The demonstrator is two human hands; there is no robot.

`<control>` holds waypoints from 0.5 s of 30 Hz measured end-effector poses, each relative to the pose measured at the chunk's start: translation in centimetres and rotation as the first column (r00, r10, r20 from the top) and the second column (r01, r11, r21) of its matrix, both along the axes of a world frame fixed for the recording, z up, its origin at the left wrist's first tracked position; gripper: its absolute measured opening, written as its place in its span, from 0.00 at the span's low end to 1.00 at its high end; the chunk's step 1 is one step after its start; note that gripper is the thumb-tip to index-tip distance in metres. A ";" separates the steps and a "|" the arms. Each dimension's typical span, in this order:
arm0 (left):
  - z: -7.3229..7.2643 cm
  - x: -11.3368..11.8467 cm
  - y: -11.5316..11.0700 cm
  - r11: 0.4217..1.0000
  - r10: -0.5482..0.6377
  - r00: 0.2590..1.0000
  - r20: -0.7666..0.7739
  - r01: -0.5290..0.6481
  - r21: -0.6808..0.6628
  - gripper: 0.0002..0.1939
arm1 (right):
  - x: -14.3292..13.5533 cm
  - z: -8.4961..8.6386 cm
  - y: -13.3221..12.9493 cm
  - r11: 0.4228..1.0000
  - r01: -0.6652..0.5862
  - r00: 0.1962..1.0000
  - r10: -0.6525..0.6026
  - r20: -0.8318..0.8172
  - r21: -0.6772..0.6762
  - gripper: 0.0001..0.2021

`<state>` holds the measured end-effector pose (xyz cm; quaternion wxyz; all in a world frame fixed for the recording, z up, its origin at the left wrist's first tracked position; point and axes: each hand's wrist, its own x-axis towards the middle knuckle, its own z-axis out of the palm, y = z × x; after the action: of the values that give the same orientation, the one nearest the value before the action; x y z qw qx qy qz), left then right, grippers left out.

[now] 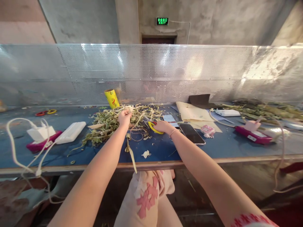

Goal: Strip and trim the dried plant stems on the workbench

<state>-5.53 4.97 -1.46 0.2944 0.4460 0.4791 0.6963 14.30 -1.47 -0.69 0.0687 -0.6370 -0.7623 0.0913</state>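
A heap of dried, greenish plant stems and leaves (101,126) lies on the blue table (165,149), left of centre. My left hand (125,117) is over the heap's right part, its fingers pinched together on a pale dried piece (129,108). Right of the heap, my right hand (163,126) is closed on scissors with yellow and red handles (155,128); their blades point toward the stems and are hard to make out. Just right of that hand lie a printed card (169,119) and a black phone (191,134).
A yellow tube (112,98) stands behind the heap, before a perforated metal screen (153,69). White power banks (71,132), cables and magenta sockets (253,135) flank both sides. A pink case (207,130), brown paper (194,112) and more stems (267,110) lie right.
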 end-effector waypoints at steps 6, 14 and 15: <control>0.6 0.1 -0.5 0.999 -0.033 0.999 0.038 0.033 -0.017 0.06 | 1.2 0.7 0.1 0.985 0.120 0.982 -0.100 -0.162 0.120 0.17; -0.3 -0.3 0.2 0.998 -0.035 0.997 0.066 0.038 -0.053 0.05 | 0.9 0.0 0.3 0.962 0.114 0.951 -0.033 -0.308 0.249 0.15; -0.4 -0.4 0.3 0.998 -0.037 0.998 0.060 0.040 -0.054 0.06 | 0.7 -0.1 0.2 0.965 0.101 0.955 -0.026 -0.295 0.242 0.14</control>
<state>-5.96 5.30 -1.87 0.3340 0.4261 0.4807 0.6898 15.02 -1.25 -0.82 0.2634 -0.6270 -0.7284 0.0830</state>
